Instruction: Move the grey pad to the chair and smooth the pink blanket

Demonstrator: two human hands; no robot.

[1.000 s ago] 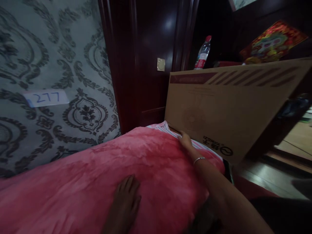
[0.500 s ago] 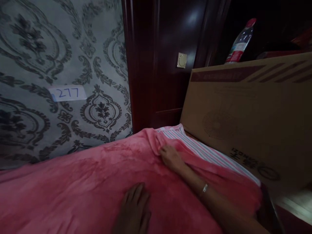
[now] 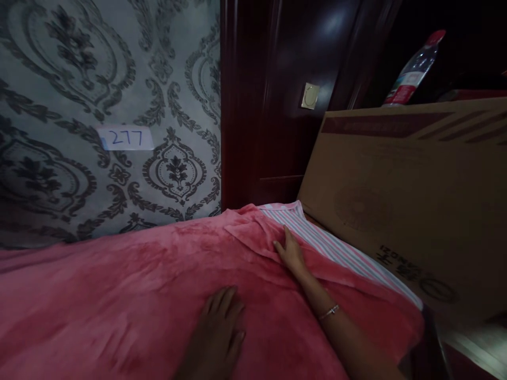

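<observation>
Head view: on the blanket, spread between the wall at left and the box at far right, partly over the striped sheet. Best, by the look of it, to press lightly with flat fingers, easing the folds without dragging the sheet. Left hand palm down at near centre, fingers slightly apart, clamped on nothing. Right hand farther out beside the folds, thumb and forefinger apart, forearm slanting in from near right, no pinch visible.
</observation>
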